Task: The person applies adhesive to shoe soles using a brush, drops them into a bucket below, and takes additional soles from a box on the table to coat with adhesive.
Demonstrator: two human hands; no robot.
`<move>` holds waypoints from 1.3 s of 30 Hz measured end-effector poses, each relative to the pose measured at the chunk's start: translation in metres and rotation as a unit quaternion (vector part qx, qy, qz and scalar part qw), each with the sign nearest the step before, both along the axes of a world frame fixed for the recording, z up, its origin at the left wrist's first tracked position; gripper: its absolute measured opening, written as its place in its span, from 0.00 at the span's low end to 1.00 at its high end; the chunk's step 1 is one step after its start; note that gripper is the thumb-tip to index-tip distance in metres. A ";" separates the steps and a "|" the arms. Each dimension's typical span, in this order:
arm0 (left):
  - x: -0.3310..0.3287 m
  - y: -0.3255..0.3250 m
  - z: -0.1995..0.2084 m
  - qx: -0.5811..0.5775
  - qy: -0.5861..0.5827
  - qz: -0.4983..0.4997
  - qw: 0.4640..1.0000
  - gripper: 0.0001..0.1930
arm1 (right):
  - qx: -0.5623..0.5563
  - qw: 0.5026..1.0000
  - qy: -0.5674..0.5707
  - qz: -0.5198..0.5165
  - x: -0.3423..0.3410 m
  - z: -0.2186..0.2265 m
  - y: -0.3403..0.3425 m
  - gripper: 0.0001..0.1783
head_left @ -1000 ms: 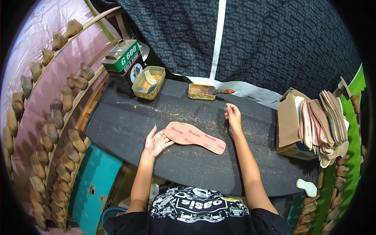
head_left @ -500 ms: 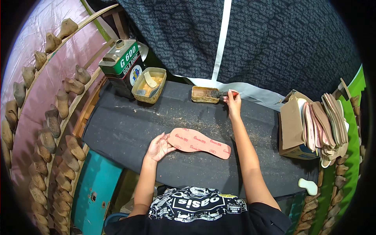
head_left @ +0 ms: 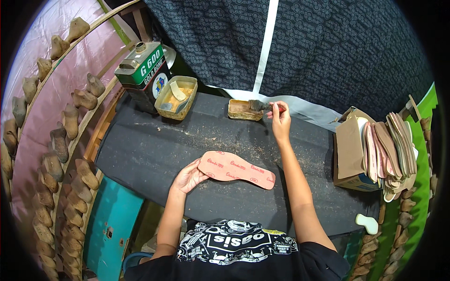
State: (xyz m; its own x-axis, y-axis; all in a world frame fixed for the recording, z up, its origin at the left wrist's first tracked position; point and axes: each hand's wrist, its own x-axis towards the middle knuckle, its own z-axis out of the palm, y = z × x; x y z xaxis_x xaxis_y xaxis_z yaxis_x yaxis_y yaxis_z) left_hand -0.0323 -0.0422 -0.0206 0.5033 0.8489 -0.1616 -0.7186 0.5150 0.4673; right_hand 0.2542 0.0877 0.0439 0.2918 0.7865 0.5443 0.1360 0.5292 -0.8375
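Note:
My left hand (head_left: 188, 176) grips a pinkish-red insole (head_left: 236, 170) by its wide end, with red print on its upper face. The insole is held flat over the dark cloth-covered table, its narrow end pointing right. At the far side, my right hand (head_left: 280, 116) is closed around the handle of a brush (head_left: 258, 106). The brush's dark bristles are over the right end of a small glue-stained tray (head_left: 237, 110). Whether the bristles touch what is in the tray, I cannot tell.
A green-and-black metal can (head_left: 143, 77) stands far left beside a yellowish plastic tub (head_left: 161, 105). On the right, a cardboard box (head_left: 348, 157) holds many upright insoles (head_left: 389, 147). Wooden shoe lasts (head_left: 58, 143) line racks at left. A pale sole-shaped piece (head_left: 367, 224) lies near right.
My right hand has turned the brush so that its bristles now show above the tray's rim. The insole in my left hand has shifted slightly left and away from me.

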 end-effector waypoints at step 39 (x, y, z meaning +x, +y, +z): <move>-0.006 0.000 -0.008 -0.051 0.014 0.020 0.998 0.16 | -0.213 0.922 0.275 0.168 -0.068 -0.043 -0.164 0.09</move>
